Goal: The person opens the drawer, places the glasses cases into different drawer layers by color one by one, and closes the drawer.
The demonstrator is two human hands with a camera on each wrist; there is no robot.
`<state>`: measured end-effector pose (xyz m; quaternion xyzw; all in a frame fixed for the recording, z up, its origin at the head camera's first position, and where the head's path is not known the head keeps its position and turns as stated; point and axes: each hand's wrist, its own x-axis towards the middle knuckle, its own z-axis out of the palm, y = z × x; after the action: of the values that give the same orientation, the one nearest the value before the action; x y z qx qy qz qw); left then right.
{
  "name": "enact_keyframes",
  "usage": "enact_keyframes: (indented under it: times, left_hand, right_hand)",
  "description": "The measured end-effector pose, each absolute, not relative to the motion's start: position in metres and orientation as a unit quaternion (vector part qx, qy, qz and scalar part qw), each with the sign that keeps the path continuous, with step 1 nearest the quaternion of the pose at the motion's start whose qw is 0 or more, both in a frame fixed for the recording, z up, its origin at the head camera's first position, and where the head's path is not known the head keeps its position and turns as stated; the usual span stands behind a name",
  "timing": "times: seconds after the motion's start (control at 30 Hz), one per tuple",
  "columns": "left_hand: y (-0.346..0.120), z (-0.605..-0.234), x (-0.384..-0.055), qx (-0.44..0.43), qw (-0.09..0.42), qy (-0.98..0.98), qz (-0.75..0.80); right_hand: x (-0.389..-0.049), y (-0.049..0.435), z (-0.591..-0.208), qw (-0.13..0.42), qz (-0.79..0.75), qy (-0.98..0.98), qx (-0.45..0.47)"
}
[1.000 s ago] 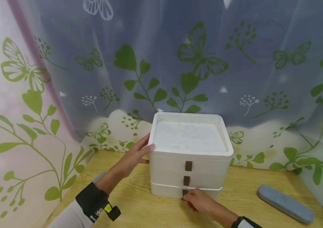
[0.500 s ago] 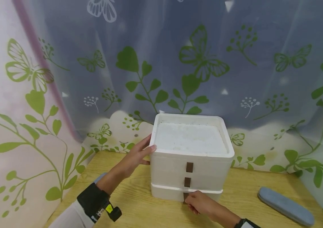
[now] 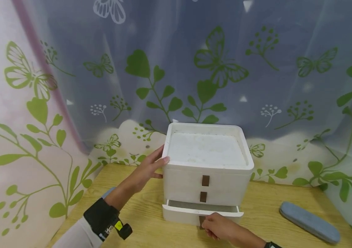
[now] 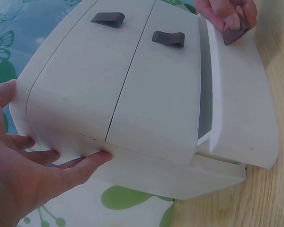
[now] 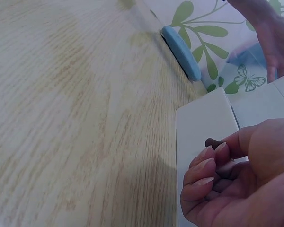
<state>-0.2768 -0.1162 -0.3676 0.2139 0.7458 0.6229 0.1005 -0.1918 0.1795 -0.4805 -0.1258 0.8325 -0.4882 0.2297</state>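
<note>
A white desktop drawer unit (image 3: 207, 186) stands on the table, its tray-like top facing up. Spread along its left side, my left hand (image 3: 144, 172) touches the wall with straight fingers while the thumb rests at the top front corner. At the front, my right hand (image 3: 219, 225) pinches the brown pull tab (image 4: 234, 35) of the bottom drawer (image 3: 180, 217) between thumb and curled fingers. That drawer stands part-way out, with a grey strip of its inside showing. Both upper drawers are closed, each with a brown tab (image 3: 205, 180).
On the right of the wood-grain table (image 3: 265, 213) lies a long blue-grey case (image 3: 309, 222). A second blue case (image 5: 182, 53) lies at the left, mostly behind my left forearm in the head view. Butterfly-printed curtains (image 3: 176, 69) hang behind and at both sides.
The bottom drawer has come forward from closed to part-way out, with my right hand drawing its tab toward me. My left hand has kept its place on the unit's side.
</note>
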Motion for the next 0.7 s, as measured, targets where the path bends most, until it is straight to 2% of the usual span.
enact_keyframes:
  times: [0.27, 0.6, 0.7]
  left_hand:
    - [-0.119, -0.369, -0.276, 0.223, 0.099, 0.744, 0.622]
    - [-0.121, -0.369, -0.276, 0.22, 0.094, 0.748, 0.619]
    - [-0.122, -0.37, -0.276, 0.219, 0.093, 0.749, 0.618]
  right_hand:
    - [-0.185, 0.184, -0.476, 0.276, -0.487, 0.815, -0.151]
    - [-0.17, 0.186, -0.477, 0.293, -0.44, 0.83, -0.176]
    - [-0.172, 0.189, -0.485, 0.286, -0.442, 0.809, -0.262]
